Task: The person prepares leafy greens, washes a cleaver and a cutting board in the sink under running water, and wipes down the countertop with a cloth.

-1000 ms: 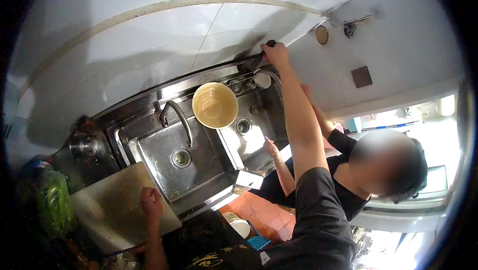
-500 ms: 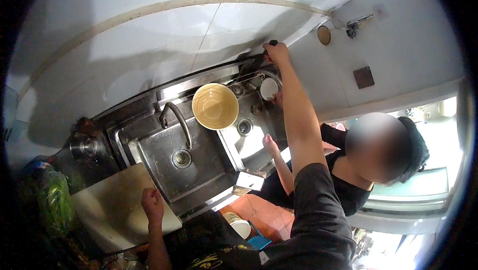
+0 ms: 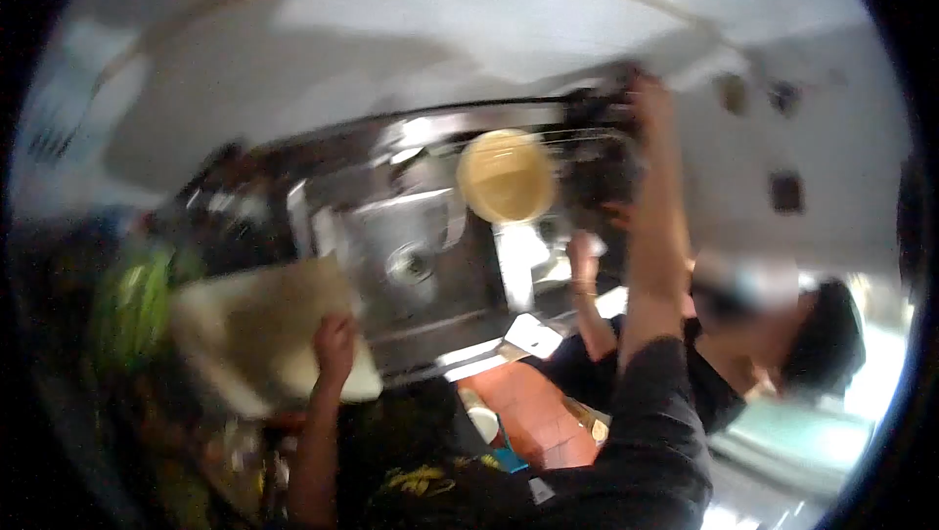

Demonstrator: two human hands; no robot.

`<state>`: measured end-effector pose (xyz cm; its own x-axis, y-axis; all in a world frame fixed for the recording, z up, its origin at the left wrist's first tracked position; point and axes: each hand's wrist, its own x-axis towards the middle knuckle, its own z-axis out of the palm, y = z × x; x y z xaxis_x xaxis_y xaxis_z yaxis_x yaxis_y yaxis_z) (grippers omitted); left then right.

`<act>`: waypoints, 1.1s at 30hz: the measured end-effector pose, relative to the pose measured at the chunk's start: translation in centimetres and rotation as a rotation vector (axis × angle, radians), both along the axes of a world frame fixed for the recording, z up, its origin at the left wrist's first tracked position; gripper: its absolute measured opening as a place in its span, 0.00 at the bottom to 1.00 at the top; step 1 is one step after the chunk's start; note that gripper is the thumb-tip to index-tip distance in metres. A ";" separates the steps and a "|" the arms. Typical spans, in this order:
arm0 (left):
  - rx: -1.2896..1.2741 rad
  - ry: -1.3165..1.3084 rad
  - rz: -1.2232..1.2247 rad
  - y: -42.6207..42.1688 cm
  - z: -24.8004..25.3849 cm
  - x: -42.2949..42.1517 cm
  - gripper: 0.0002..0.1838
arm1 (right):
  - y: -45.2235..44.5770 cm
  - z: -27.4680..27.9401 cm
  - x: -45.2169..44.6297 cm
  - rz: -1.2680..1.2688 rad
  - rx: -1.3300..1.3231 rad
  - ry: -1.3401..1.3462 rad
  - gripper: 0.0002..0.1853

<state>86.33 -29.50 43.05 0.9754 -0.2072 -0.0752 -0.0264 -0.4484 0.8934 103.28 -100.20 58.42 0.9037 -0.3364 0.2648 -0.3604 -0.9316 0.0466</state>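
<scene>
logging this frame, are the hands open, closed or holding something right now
Left hand: looks curled closed, at the cutting board.
Right hand: too blurred to tell.

Wide-angle frame, dark at corners, curved toward edges; strong motion blur throughout. Doorway [image 3: 846,422] at right overexposed; shadows on wall [image 3: 391,2]; glare on sink [image 3: 516,266].

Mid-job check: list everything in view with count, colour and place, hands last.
Sink: one, two basins, metallic, centre
Bowl: one, yellow, near sink divider
Board: one, pale, left of sink
Greens: count unclear, green, far left
Flat item: one, white, sink's front edge
Tub: one, white, below sink
Blue item: one, beside tub
Floor: red, below
Wall fittings: three, brownish or dark, right wall
Co-worker: one, dark top, right
Left hand: at board
Right hand: behind sink, grip blurred
</scene>
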 end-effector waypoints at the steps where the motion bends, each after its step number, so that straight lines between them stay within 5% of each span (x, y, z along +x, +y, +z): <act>1: 0.074 0.009 0.028 0.3 -0.6 -0.5 0.04 | 2.6 1.8 -0.7 -0.003 0.173 -0.156 0.16; 2: -0.086 0.106 0.057 1.8 -5.2 -1.8 0.05 | 10.9 5.8 -1.6 -0.107 0.734 -0.483 0.15; 3: 0.068 -0.083 0.015 0.8 0.1 -0.6 0.05 | 17.4 8.0 -3.2 -0.118 0.975 -0.659 0.16; 4: 0.106 -0.120 0.003 1.3 0.2 -0.9 0.04 | 22.5 9.2 -5.4 -0.112 1.087 -0.726 0.16; 5: 0.113 -0.113 -0.037 2.2 0.6 -0.8 0.04 | 28.6 9.4 -6.8 -0.075 0.893 -0.863 0.14; 7: 0.100 -0.136 0.072 4.5 0.9 -0.8 0.04 | 33.1 5.7 -12.2 0.044 0.848 -0.683 0.12; 10: 0.141 -0.178 0.337 13.3 0.2 -1.4 0.04 | 42.8 -2.2 -19.1 0.047 1.201 -0.329 0.09; 11: 0.249 -0.280 0.383 17.6 1.3 -0.6 0.05 | 45.8 -2.6 -20.4 0.069 1.025 -0.038 0.08; 12: 0.225 -0.204 0.599 23.7 -2.7 -1.3 0.06 | 48.4 -5.2 -22.7 -0.259 1.538 0.017 0.08; 13: 0.190 -0.128 0.814 30.2 -6.7 -2.1 0.07 | 49.2 -9.6 -25.7 -0.144 1.426 0.077 0.10; 14: 0.873 0.187 0.621 34.5 -3.8 -1.5 0.08 | 50.9 -11.2 -28.1 -0.114 1.553 0.109 0.11; 16: 0.614 0.186 0.636 43.7 -7.8 -0.7 0.08 | 53.8 -13.2 -31.5 -0.188 1.554 0.313 0.12; 18: 0.916 0.039 0.832 49.5 -13.1 0.0 0.07 | 56.6 -13.2 -33.0 -0.183 1.206 0.598 0.13; 19: 1.005 -0.013 0.890 52.1 -14.8 0.6 0.07 | 57.4 -16.8 -36.0 -0.272 1.422 0.564 0.14; 21: 0.791 0.376 0.367 56.0 -16.7 1.8 0.08 | 59.0 -22.6 -40.5 -0.463 1.732 0.537 0.16; 22: 0.767 0.367 0.337 57.2 -18.4 2.6 0.08 | 59.9 -23.0 -40.9 -0.593 1.874 0.521 0.16; 24: -0.565 0.742 0.788 59.4 -22.6 3.4 0.11 | 62.6 -22.5 -40.6 -0.698 1.956 0.551 0.14; 25: -0.465 0.643 0.691 58.7 -22.1 3.3 0.13 | 64.1 -21.9 -40.3 -0.843 2.117 0.443 0.14; 26: 0.056 0.362 0.432 57.8 -20.5 3.2 0.14 | 65.3 -21.0 -40.1 -0.994 2.269 0.308 0.14; 27: 0.461 0.086 0.251 56.6 -19.2 3.4 0.16 | 66.2 -23.1 -41.0 -0.687 2.058 0.424 0.15; 28: 0.673 -0.162 0.197 55.9 -19.0 3.2 0.18 | 67.0 -23.0 -40.3 -0.731 2.023 0.327 0.15; 29: 0.484 -0.003 0.141 52.3 -13.9 3.8 0.17 | 67.9 -22.7 -39.6 -0.768 1.985 0.233 0.16; 30: 0.306 0.164 0.110 48.5 -8.5 4.4 0.17 | 68.8 -19.6 -37.5 -1.106 2.110 -0.118 0.16; 32: 0.579 0.394 0.079 48.1 -8.9 3.8 0.14 | 67.3 -25.2 -41.3 -0.697 2.226 -0.362 0.18; 33: 0.568 0.386 0.053 47.4 -9.2 3.4 0.14 | 66.7 -23.8 -40.4 -0.830 2.299 -0.509 0.20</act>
